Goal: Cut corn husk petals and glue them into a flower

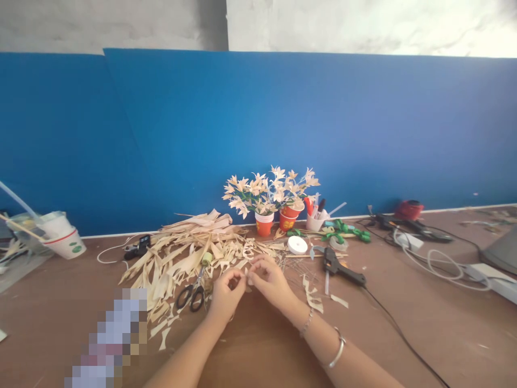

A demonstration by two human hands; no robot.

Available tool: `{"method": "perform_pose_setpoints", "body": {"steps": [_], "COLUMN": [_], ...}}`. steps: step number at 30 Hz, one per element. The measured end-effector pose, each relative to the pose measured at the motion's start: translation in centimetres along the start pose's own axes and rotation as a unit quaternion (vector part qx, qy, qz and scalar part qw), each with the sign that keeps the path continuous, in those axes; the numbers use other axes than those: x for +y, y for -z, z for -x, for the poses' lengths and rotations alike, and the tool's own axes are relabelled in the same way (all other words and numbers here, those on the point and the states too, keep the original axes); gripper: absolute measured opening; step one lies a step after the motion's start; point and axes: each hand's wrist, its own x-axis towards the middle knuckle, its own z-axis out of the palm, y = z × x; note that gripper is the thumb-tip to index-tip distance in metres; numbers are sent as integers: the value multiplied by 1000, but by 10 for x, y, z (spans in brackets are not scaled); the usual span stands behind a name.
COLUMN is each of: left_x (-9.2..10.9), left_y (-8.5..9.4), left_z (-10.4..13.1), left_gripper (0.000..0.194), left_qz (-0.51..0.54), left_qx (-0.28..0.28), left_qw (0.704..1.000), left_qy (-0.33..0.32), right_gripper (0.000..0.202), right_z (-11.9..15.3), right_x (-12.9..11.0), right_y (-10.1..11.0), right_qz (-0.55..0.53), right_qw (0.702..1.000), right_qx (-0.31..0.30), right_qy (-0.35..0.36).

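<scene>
My left hand (226,293) and my right hand (272,281) meet above the brown table, fingertips pinched together. Between them is a small pale husk piece (247,274), mostly covered by the fingers. Just left of my left hand lie black-handled scissors (196,291), their blades partly under a green roll of tape (207,258). Behind both hands spreads a heap of cream husk strips (177,253). To the right of my right hand, thin wires (297,264) and a few cut husk scraps (313,293) rest on the table.
Pale flowers (258,188) stand in a red paper cup (264,224) at the back. A white spool (297,245), a black glue gun (341,268) with a trailing cord, and green tape-wrapped stems (347,230) lie right. A tilted white cup (67,240) is far left; a power strip (493,280) far right.
</scene>
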Motion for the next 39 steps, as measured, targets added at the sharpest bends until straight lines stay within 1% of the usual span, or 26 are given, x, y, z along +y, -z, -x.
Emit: {"method": "perform_pose_setpoints", "body": {"steps": [4,7,9,12,13,16,18,23,26,29,32,35,39], "left_x": [-5,-5,-5,-6,-7,-10,-13,-16,-15,-11,-4,3,9], "left_y": [1,0,-1,-3,-3,-4,-4,-3,-3,-1,1,3,3], "left_z": [0,1,1,2,2,2,2,4,3,1,-1,-1,-1], "left_gripper": [14,11,8,15,15,8,9,7,10,11,12,15,14], "left_qz": [35,36,22,-15,-27,-50,-54,-66,-63,-47,-37,-36,-28], "left_qx": [-8,-27,-39,-43,-42,-38,-35,-22,-18,6,34,44,56], "left_qw": [999,999,999,999,999,998,998,998,998,999,999,998,998], "left_qy": [22,13,1,-7,-5,3,2,2,-12,-17,-1,9,13], "right_gripper": [6,7,8,10,10,9,10,9,9,8,8,8,8], "right_z": [-1,-1,-2,-3,-3,-3,-2,-1,-1,-1,-1,0,2], "right_x": [4,4,4,3,3,1,1,0,0,0,0,1,0], "right_y": [1,1,1,2,2,3,3,2,2,2,2,1,0], "right_qz": [-31,-33,-33,-40,-41,-37,-35,-28,-22,-21,-20,-19,-27], "right_qw": [999,999,999,999,999,999,999,999,1000,1000,1000,1000,999], "right_qx": [0,5,7,9,10,7,2,-1,-4,-5,3,16,14], "right_qy": [-16,-17,-21,-18,-17,-19,-19,-21,-18,-5,4,11,19]}}
